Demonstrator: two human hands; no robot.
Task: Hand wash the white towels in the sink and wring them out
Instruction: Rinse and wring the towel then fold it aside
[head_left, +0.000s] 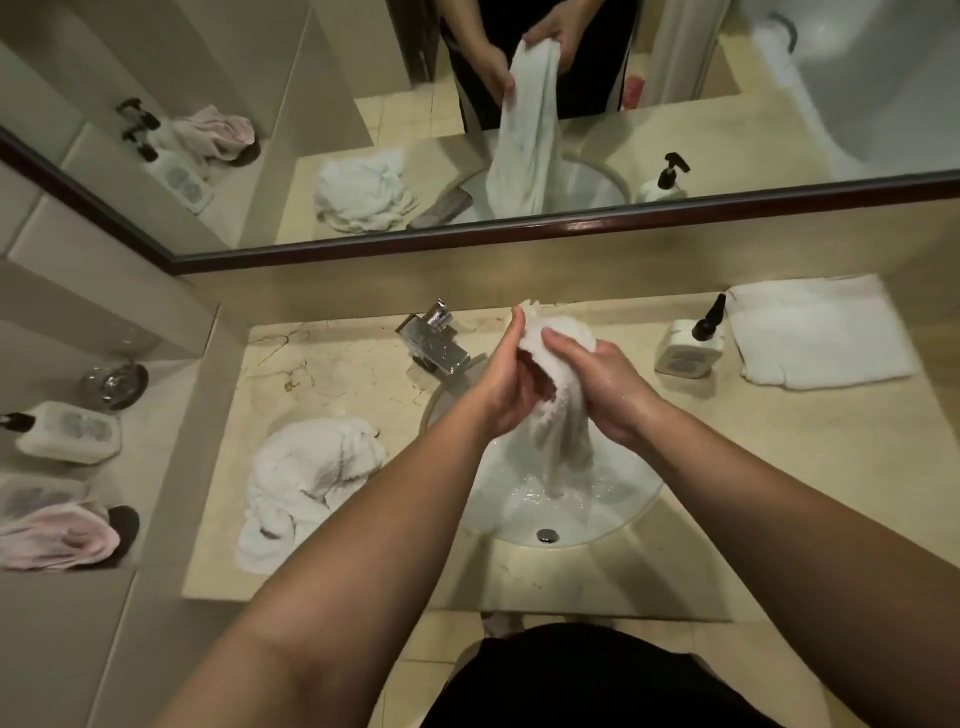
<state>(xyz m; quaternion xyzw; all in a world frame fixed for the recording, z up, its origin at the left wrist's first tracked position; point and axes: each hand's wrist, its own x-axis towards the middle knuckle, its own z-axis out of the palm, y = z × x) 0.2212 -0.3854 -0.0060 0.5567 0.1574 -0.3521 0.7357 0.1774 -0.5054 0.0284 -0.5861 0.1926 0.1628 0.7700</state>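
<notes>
Over the sink (613, 525) your left hand (511, 387) and right hand (605, 387) both grip a wet towel (563, 421), fingers curled round it.

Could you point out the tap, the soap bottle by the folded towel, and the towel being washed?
tap (435, 340): head view, on its chrome body.
soap bottle (690, 349): head view, on its white body.
wet towel (563, 436): head view, on the part hanging below the hands.

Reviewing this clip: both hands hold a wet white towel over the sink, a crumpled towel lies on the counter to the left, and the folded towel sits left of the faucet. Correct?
Not quite. In the head view the folded towel lies at the counter's right end, right of the faucet and beside the pump bottle. The rest stands: left hand and right hand hold the wet towel; the crumpled towel lies left.
</notes>
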